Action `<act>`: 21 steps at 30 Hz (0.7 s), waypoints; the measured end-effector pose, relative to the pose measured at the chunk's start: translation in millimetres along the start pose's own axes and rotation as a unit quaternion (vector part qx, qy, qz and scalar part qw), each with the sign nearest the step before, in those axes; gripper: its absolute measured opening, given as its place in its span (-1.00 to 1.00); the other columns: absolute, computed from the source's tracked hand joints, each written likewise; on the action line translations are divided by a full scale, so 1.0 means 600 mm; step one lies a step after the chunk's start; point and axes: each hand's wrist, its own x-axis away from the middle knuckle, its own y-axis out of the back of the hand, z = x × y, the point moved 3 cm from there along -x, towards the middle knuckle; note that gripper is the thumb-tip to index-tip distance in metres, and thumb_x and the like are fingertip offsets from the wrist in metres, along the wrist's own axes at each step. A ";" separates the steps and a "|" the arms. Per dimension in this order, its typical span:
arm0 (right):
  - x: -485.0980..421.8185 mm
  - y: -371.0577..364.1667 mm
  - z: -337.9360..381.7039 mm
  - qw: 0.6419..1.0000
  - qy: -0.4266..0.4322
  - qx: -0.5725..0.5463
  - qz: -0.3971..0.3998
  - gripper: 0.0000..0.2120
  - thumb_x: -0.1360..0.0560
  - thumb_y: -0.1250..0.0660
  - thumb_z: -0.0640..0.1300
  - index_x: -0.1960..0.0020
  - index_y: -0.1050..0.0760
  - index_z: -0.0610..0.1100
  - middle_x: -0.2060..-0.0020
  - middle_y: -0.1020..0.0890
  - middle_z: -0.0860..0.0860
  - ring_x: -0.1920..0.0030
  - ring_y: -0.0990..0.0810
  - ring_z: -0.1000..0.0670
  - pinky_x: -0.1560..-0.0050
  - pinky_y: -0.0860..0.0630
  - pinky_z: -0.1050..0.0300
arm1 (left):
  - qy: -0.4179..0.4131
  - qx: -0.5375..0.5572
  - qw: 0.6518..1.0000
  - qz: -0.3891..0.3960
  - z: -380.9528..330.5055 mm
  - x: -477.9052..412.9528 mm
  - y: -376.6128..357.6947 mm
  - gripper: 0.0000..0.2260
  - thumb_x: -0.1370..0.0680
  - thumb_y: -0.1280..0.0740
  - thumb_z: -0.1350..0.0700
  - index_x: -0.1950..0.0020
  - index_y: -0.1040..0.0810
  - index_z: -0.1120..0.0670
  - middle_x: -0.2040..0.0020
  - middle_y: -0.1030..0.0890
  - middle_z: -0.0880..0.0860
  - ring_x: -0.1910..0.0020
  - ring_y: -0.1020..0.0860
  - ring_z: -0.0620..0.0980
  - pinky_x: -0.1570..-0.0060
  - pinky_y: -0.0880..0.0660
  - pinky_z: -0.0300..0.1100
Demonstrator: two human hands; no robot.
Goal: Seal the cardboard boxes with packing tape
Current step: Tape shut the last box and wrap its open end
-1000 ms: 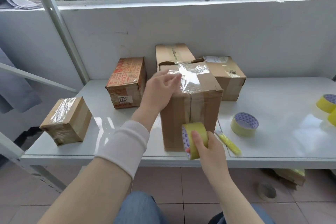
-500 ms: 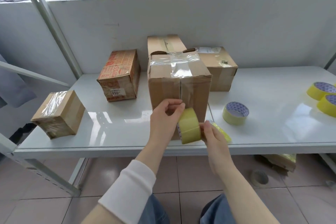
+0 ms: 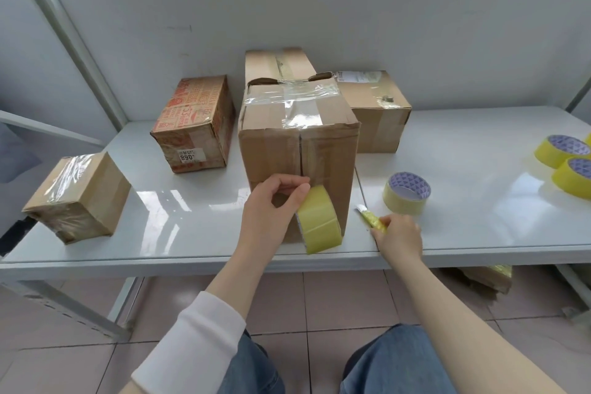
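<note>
Five cardboard boxes stand on the white worktop (image 3: 192,201), all closed, so nothing inside any of them shows. The tall box (image 3: 297,150) in the middle carries clear tape across its top and down the front seam. Its lower front is covered by the left hand (image 3: 271,214) and by the tape roll (image 3: 319,222), which that hand holds on edge against the cardboard, thumb and forefinger pinched at the roll's upper rim. Whether a strip runs from roll to box is hard to make out.

Behind the tall box, a rear box (image 3: 278,64) is mostly hidden, and the labelled box (image 3: 374,112) to the right is partly screened. A red printed box (image 3: 195,125) sits to the left, and a small taped box (image 3: 80,198) stands well apart near the left end.

The right hand (image 3: 399,237) rests at the worktop's front edge, its fingers curled round a yellow knife (image 3: 371,219). Only the knife's tip and part of its handle show. A spare roll (image 3: 406,193) lies flat just beyond that hand. At the far right lie a third roll (image 3: 563,150) and a fourth roll (image 3: 575,177), the latter cut off by the frame edge. Below the worktop, a floor box (image 3: 479,278) shows only in part.
</note>
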 end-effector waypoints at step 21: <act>0.150 0.199 0.206 0.842 0.485 -0.099 -0.217 -0.76 -0.51 -0.23 -0.07 -0.03 -0.61 -0.14 0.15 -0.60 0.00 0.16 -0.53 0.06 0.24 -0.45 0.30 | 0.027 0.088 0.996 -0.004 -0.010 0.003 -0.006 -0.88 -0.57 -0.30 0.17 0.11 -0.57 -0.01 0.15 -0.68 -0.05 0.03 -0.61 -0.08 0.01 -0.52 -0.23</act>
